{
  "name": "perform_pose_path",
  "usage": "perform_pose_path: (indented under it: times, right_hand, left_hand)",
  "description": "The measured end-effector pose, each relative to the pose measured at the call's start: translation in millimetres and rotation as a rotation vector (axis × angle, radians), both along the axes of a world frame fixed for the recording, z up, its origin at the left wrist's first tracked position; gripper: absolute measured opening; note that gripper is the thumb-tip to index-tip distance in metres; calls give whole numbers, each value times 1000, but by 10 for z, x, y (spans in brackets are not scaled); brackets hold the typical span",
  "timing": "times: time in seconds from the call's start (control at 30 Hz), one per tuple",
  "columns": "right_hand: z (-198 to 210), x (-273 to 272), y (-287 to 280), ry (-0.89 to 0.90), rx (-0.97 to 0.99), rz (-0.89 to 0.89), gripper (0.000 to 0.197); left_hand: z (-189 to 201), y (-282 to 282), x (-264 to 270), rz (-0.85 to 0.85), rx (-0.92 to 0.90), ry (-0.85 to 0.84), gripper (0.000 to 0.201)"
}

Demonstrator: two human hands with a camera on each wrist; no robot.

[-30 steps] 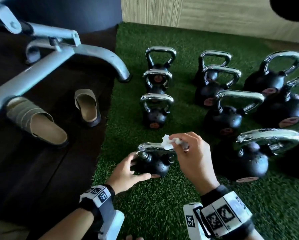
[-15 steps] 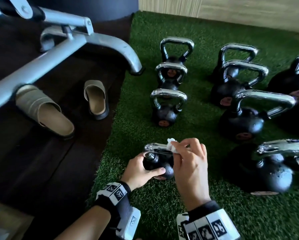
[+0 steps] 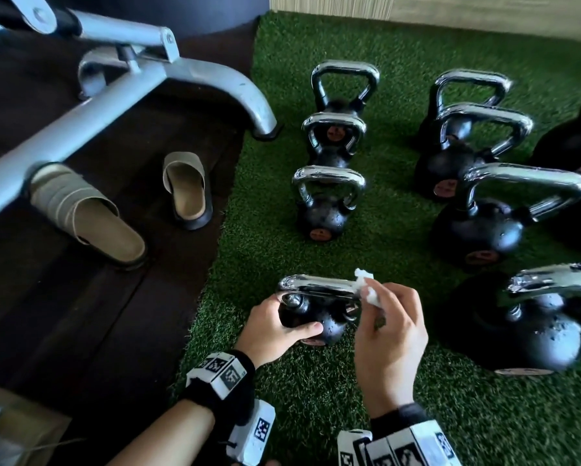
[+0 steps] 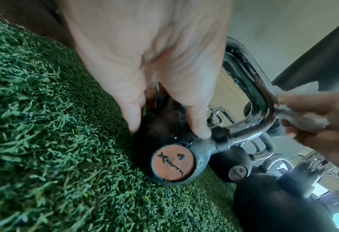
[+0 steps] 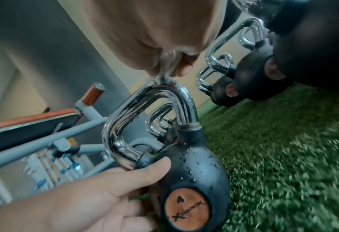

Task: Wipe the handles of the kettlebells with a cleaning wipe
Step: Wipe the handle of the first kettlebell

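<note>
We see the smallest black cast-iron kettlebell (image 3: 319, 322), with a round copper-coloured disc marked 4 on its face, standing on the green artificial turf (image 3: 282, 398) at the near end of the left row, beads of water on its body; our left hand (image 3: 275, 327) grips its round body, thumb laid across the front and fingers curled round the far side; our right hand (image 3: 391, 334) pinches a small crumpled white cleaning wipe (image 3: 366, 289) between thumb and fingertips and presses it against the right end of the kettlebell's polished chrome handle (image 3: 319, 285), where the top bar bends down; the right wrist view shows the wipe (image 5: 167, 69) touching the curve of the handle (image 5: 144, 109), which is wet with droplets; the left wrist view shows the same contact from the other side, the wipe (image 4: 301, 116) wrapped against the corner of the handle (image 4: 263, 97); three more small black kettlebells with chrome handles (image 3: 327, 200) stand in a line beyond it, and larger black kettlebells (image 3: 484, 223) stand in rows to the right, apart from the one we hold; to the left, on the dark floor, lie two beige slide sandals (image 3: 188, 190) beside the grey tubular steel frame of a piece of gym equipment (image 3: 121, 105).
</note>
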State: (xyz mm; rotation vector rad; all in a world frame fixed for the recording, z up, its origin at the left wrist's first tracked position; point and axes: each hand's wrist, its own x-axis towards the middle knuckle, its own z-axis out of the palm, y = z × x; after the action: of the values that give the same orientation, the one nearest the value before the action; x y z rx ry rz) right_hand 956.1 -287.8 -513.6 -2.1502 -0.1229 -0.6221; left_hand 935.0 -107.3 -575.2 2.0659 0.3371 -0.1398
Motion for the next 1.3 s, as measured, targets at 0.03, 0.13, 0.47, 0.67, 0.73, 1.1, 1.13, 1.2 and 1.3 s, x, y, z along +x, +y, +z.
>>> perform_pose_path:
  times: [0.03, 0.13, 0.47, 0.67, 0.73, 1.1, 1.13, 1.2, 1.3]
  right_hand:
    - [3, -30, 13, -18, -39, 35, 20]
    - [-11, -55, 0, -23, -20, 48, 19]
    - [-178, 22, -165, 365, 507, -71, 40]
    - [-346, -1, -104, 645, 1090, 88, 26]
    - [-377, 4, -176, 753, 999, 118, 29]
    - [516, 296, -714, 957, 424, 408, 22]
    - [605, 285, -697, 965, 417, 460, 23]
    - [744, 237, -640, 950, 331, 560, 26]
    - [818, 165, -506, 872, 199, 571, 38]
  left_hand:
    - [14, 0, 4, 2, 8, -2, 55]
    - [34, -15, -5, 6, 18, -1, 52]
    - [42, -1, -5, 2, -74, 80, 62]
    - [151, -23, -3, 55, -26, 87, 48]
    - [222, -30, 13, 49, 39, 143, 47]
    - [887, -76, -148, -192, -532, 453, 39]
    - [946, -114, -157, -165, -637, 427, 40]
    - [1002, -200, -170, -98, -795, 376, 40]
    - [1031, -298, -159, -50, -933, 347, 37]
